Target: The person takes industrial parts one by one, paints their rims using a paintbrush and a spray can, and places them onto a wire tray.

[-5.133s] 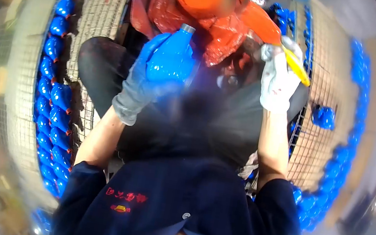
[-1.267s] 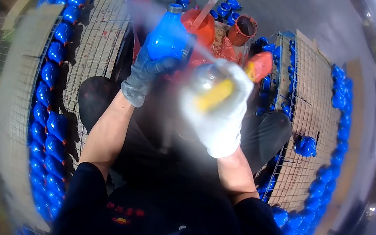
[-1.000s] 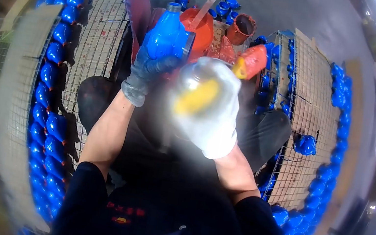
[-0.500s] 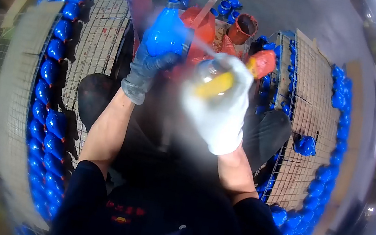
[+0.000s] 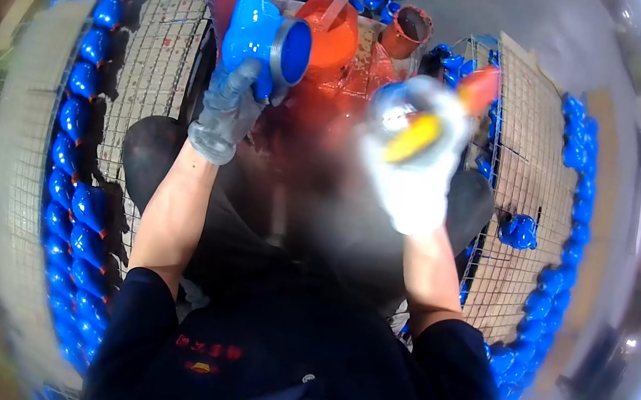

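Note:
My left hand (image 5: 227,112), in a grey glove, grips a glossy blue pipe fitting (image 5: 252,32) from below. The fitting has a narrow neck at the top, and its wide round mouth with a bare metal rim faces right. Apart from it, my right hand (image 5: 413,177), in a white glove, is closed around a motion-blurred tool (image 5: 413,138). A shiny round part, a yellow part and a red end show on this tool; its exact kind is unclear.
Ahead stand an orange-red container (image 5: 331,42) with a flat stick (image 5: 340,4) in it and a red-stained pot (image 5: 406,32). Rows of blue fittings line the left rack (image 5: 155,45) and right rack (image 5: 536,151). One fitting (image 5: 519,231) lies alone on the right rack.
My left hand has moved slightly left and up, turning the fitting so its mouth shows. My right hand has moved right, away from the fitting, with the tool.

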Demonstrator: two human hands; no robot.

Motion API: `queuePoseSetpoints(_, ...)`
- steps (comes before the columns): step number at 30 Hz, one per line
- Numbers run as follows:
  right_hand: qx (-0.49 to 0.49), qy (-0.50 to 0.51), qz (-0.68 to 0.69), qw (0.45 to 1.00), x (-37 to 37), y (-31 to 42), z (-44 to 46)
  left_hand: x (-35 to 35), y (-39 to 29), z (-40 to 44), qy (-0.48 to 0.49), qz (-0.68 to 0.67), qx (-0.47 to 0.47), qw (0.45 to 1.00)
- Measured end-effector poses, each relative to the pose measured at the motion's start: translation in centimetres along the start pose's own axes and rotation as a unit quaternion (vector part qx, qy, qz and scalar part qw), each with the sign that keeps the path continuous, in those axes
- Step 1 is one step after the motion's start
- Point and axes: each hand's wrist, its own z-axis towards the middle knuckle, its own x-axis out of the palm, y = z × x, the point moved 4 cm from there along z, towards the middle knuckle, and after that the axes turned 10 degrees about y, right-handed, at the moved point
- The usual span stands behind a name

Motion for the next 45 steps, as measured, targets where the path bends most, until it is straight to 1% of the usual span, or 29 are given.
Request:
queuePoseSetpoints(1, 0.051, 0.055, 0.045, 0.996, 1.4, -2.6, -1.7, 0.1, 0.0, -0.1, -0.004, -0.008, 0.0, 1.0)
queuePoseSetpoints(3, 0.059, 0.066, 0.059, 0.994, 3.7, -3.6, -3.1, 0.1, -0.6, 0.1, -0.014, -0.019, 0.009, 1.0)
queuePoseSetpoints(4, 0.045, 0.043, 0.057, 0.996, 4.1, -3.6, -3.1, -0.1, -0.8, 0.3, -0.022, -0.026, 0.019, 0.999)
queuePoseSetpoints(5, 0.073, 0.033, 0.068, 0.994, 3.4, -4.0, -3.2, -0.4, -0.7, 0.0, -0.033, -0.033, 0.019, 0.999)
queuePoseSetpoints(7, 0.129, 0.011, 0.094, 0.987, 2.0, -1.4, -0.2, 0.2, -0.8, -0.6, -0.065, -0.051, 0.021, 0.996)
queuePoseSetpoints(8, -0.037, -0.03, -0.088, 0.995, 1.6, 0.5, 0.6, -0.3, -0.6, -0.6, -0.042, -0.043, 0.006, 0.998)
queuePoseSetpoints(9, 0.043, 0.02, 0.013, 0.999, 2.5, -1.6, -0.4, -1.5, -0.3, -0.6, -0.02, -0.035, -0.005, 0.999)
queuePoseSetpoints(11, 0.113, 0.084, 0.098, 0.985, 5.6, -8.4, -5.9, -2.4, -0.1, -0.4, 0.017, -0.031, -0.012, 0.999)
queuePoseSetpoints(14, 0.102, 0.077, 0.005, 0.992, 6.8, -9.9, -6.6, -2.0, -0.4, -0.8, -0.001, -0.031, 0.009, 0.999)
queuePoseSetpoints(16, 0.0, 0.02, -0.066, 0.998, 4.6, -2.4, -1.1, -2.5, 0.0, -1.4, -0.005, -0.037, 0.001, 0.999)
queuePoseSetpoints(17, 0.021, 0.03, -0.04, 0.999, 4.7, -2.2, -0.9, -2.6, 0.1, -1.4, -0.001, -0.037, -0.004, 0.999)
queuePoseSetpoints(18, 0.068, 0.132, 0.039, 0.988, 5.4, -3.3, -1.3, -2.6, -0.2, -1.0, 0.006, -0.036, -0.003, 0.999)
queuePoseSetpoints(19, 0.156, 0.152, 0.089, 0.972, 7.3, -8.5, -5.1, -2.0, -0.6, -0.9, -0.008, -0.031, -0.003, 0.999)
queuePoseSetpoints(21, 0.185, 0.161, 0.108, 0.963, 9.1, -11.2, -8.9, -1.2, -1.0, -0.9, -0.032, -0.048, 0.01, 0.998)
queuePoseSetpoints(23, 0.218, 0.138, 0.16, 0.953, 8.7, -9.9, -7.0, -0.2, -1.5, -1.2, -0.066, -0.069, -0.003, 0.995)
queuePoseSetpoints(25, 0.031, 0.097, 0.164, 0.981, 6.3, -2.2, -1.2, -1.9, -0.5, -1.6, 0.002, -0.053, -0.01, 0.999)
queuePoseSetpoints(26, -0.023, 0.06, -0.017, 0.998, 4.9, -0.9, -0.1, -1.8, -0.6, -1.4, -0.002, -0.049, -0.011, 0.999)
queuePoseSetpoints(28, 0.071, 0.151, 0.051, 0.985, 6.4, -4.1, -3.0, -1.2, -1.0, -1.2, -0.002, -0.048, -0.001, 0.999)
queuePoseSetpoints(31, 0.092, 0.167, 0.072, 0.979, 7.8, -6.6, -5.7, -1.7, -1.1, -0.8, 0.027, -0.043, 0.003, 0.999)
queuePoseSetpoints(32, 0.112, 0.153, 0.1, 0.977, 7.2, -7.3, -6.4, -1.8, -0.9, -1.0, 0.009, -0.047, -0.003, 0.999)
queuePoseSetpoints(33, 0.165, 0.117, 0.186, 0.962, 6.3, -4.7, -4.2, -1.5, -0.7, -1.5, -0.007, -0.052, -0.017, 0.998)
queuePoseSetpoints(35, 0.286, 0.01, 0.355, 0.89, 5.6, -1.7, -1.4, 0.0, -1.2, -1.1, -0.019, -0.031, -0.007, 0.999)
queuePoseSetpoints(37, 0.28, 0.015, 0.387, 0.878, 5.5, -1.8, -1.9, 0.0, -1.4, -0.4, -0.015, -0.018, 0.009, 1.0)
queuePoseSetpoints(38, 0.192, 0.062, 0.286, 0.937, 5.5, -1.6, -1.6, -0.7, -1.4, 0.0, 0.013, 0.004, 0.004, 1.0)
queuePoseSetpoints(39, 0.093, 0.085, 0.164, 0.978, 5.4, -1.1, -1.4, -0.8, -1.7, 0.4, 0.037, 0.024, -0.003, 0.999)
queuePoseSetpoints(40, -0.002, 0.08, 0.054, 0.995, 5.3, -0.6, -1.2, -0.7, -1.5, -0.2, 0.016, 0.028, -0.01, 0.999)
queuePoseSetpoints(41, -0.014, 0.074, 0.056, 0.996, 5.1, -0.3, -1.1, -0.5, -1.3, -0.7, -0.004, 0.032, -0.017, 0.999)
queuePoseSetpoints(43, 0.0, 0.088, 0.122, 0.989, 5.1, 0.8, -0.4, 0.1, -1.2, -0.6, -0.008, 0.032, 0.003, 0.999)
queuePoseSetpoints(45, 0.049, 0.131, 0.244, 0.96, 6.0, 1.6, 0.6, -0.6, -0.9, 0.0, 0.015, 0.024, 0.008, 1.0)
